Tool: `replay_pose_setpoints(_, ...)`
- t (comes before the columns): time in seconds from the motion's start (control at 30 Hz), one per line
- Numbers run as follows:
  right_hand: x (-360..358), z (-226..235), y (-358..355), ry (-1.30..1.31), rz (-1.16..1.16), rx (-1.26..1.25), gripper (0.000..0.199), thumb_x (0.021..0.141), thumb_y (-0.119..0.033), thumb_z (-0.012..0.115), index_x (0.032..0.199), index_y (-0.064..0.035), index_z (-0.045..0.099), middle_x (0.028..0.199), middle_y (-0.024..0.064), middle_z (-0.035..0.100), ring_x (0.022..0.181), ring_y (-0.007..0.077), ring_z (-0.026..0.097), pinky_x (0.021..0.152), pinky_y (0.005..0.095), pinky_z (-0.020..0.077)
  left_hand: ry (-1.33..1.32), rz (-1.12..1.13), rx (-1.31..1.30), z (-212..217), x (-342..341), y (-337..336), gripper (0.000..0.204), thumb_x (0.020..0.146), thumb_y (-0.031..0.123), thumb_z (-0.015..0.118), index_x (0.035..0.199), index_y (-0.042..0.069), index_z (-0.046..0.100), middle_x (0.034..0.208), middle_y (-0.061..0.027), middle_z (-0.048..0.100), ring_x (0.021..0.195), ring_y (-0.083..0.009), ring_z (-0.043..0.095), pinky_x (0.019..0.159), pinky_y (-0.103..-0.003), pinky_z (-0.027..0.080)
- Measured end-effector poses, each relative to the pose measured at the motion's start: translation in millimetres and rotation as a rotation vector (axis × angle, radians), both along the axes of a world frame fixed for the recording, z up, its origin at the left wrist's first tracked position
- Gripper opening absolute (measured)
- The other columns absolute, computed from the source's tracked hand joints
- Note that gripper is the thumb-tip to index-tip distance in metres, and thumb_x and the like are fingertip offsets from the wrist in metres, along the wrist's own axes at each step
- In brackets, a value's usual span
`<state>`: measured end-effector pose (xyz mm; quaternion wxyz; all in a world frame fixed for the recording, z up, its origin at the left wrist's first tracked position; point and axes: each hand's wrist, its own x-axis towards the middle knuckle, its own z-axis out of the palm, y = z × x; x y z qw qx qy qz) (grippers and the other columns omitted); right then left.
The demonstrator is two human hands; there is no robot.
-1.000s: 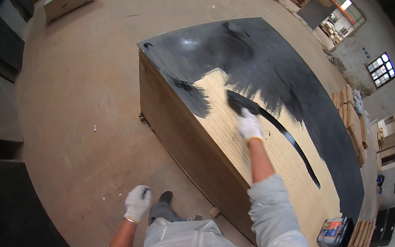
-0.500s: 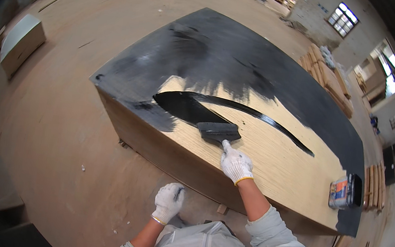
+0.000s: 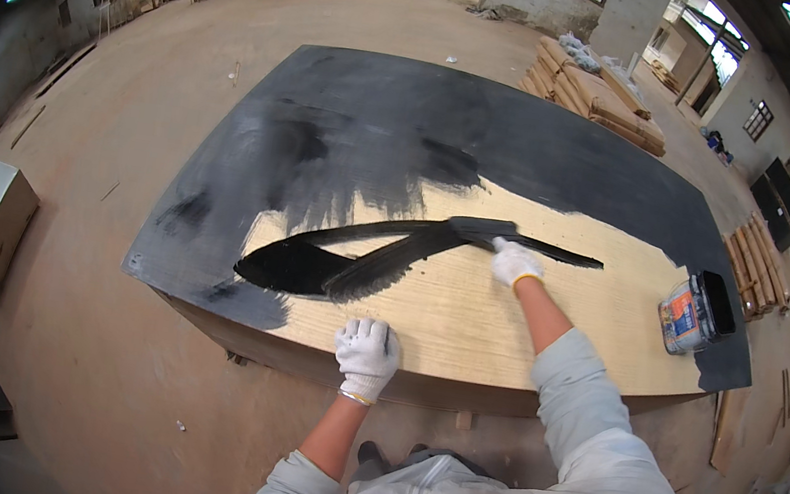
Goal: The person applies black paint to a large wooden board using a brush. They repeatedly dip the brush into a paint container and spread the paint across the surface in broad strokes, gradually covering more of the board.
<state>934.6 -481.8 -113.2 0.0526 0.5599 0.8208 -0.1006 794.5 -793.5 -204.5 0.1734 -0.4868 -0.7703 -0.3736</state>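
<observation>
My right hand (image 3: 518,262), in a white knit glove, grips a wide paintbrush (image 3: 481,228) whose head is coated black. The brush is pressed on the wood-grain panel (image 3: 484,330), where a fresh black stroke crosses an earlier curved one. A thick pool of wet black paint (image 3: 296,267) lies left of it. Dark paint covers the panel's far and left parts, with a ragged border to the bare wood. My left hand (image 3: 366,356), also gloved, is curled into a loose fist at the panel's near edge. A dark smudge marks that glove.
An open paint tub (image 3: 686,316) with black inside stands on the panel's right end. A pale box-like piece (image 3: 0,222) is on the floor at left. Wrapped brown stacks (image 3: 598,99) lie beyond the panel, with more bundles (image 3: 756,265) at right.
My right hand has pushed the brush away and to the right, leaving a broad black streak. My left hand has moved up to the panel's near edge. The view has tilted up.
</observation>
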Motion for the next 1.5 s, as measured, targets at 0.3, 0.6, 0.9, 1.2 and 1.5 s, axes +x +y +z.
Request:
replay_pose_setpoints(0.3,-4.9,7.7,125.7,-0.031,-0.022,-0.066,0.048,0.102,-0.02,0.044,0.142,-0.0093,0.068,0.151,0.0176,0.064,0.138,0.0371,0.063,0.114,0.0483,0.0516,0.125,-0.053,0.04,-2.0,-2.7,14.7,0.011,0.074,0.015,0.069,0.082,0.013,0.062,0.08,-0.0089,0.059,0.074,-0.0336,0.057,0.066,-0.049,0.045)
replay_pose_setpoints(0.6,154.6,1.9,103.8,0.041,-0.089,0.012,0.043,0.106,-0.024,0.043,0.141,-0.0164,0.066,0.136,0.0201,0.072,0.127,0.0408,0.069,0.106,0.0533,0.0549,0.1,0.034,-0.042,-10.7,-1.5,4.7,0.008,0.085,0.009,0.068,0.093,0.009,0.065,0.087,-0.0131,0.063,0.08,-0.0373,0.059,0.074,-0.051,0.047)
replay_pose_setpoints(0.9,203.7,-2.2,123.2,0.063,-0.094,0.03,0.037,0.103,-0.027,0.047,0.134,-0.0131,0.064,0.129,0.0224,0.073,0.116,0.0461,0.07,0.096,0.0584,0.0555,0.116,0.074,-0.097,-11.9,6.7,12.3,0.009,0.089,0.008,0.067,0.098,0.008,0.066,0.093,-0.0132,0.066,0.086,-0.0377,0.062,0.078,-0.05,0.049)
replay_pose_setpoints(1.2,238.6,23.7,65.6,-0.089,-0.157,-0.026,0.049,0.102,-0.032,0.055,0.15,-0.022,0.06,0.128,0.0211,0.075,0.116,0.041,0.073,0.098,0.0553,0.0566,0.062,0.109,-0.092,-16.7,9.7,8.0,0.011,0.087,0.008,0.069,0.098,0.008,0.067,0.091,-0.013,0.066,0.084,-0.0381,0.062,0.077,-0.051,0.049)
replay_pose_setpoints(1.5,-1.5,-23.5,3.1,0.078,0.343,-0.103,0.047,0.104,-0.028,0.048,0.15,-0.022,0.058,0.116,0.02,0.078,0.104,0.0421,0.076,0.086,0.0541,0.0598,0.032,0.039,-0.07,-11.2,4.7,14.8,0.014,0.085,0.011,0.072,0.098,0.01,0.068,0.091,-0.0124,0.067,0.085,-0.0367,0.062,0.077,-0.051,0.05)
